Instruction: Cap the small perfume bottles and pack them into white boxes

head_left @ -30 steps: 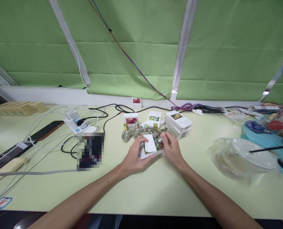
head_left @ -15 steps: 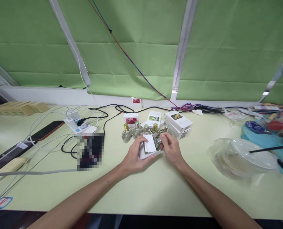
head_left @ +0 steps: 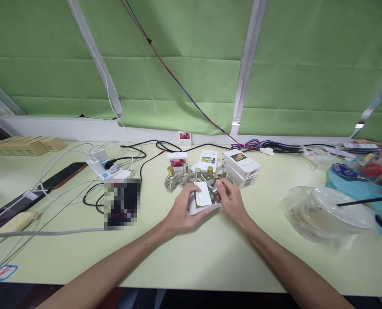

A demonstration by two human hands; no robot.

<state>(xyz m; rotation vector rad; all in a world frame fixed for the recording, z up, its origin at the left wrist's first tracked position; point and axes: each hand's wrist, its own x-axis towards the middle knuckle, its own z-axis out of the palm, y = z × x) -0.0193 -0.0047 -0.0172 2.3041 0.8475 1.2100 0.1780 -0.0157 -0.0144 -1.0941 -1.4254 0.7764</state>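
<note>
Left hand (head_left: 184, 210) grips an open white box (head_left: 199, 208). Right hand (head_left: 231, 199) pinches a bottle's silver cap (head_left: 215, 189).

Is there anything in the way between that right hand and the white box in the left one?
Nothing visible does: the right hand holds a silver cap at the right end of the white box in the left hand. A white flap covers part of the box, left of the cap.
</note>
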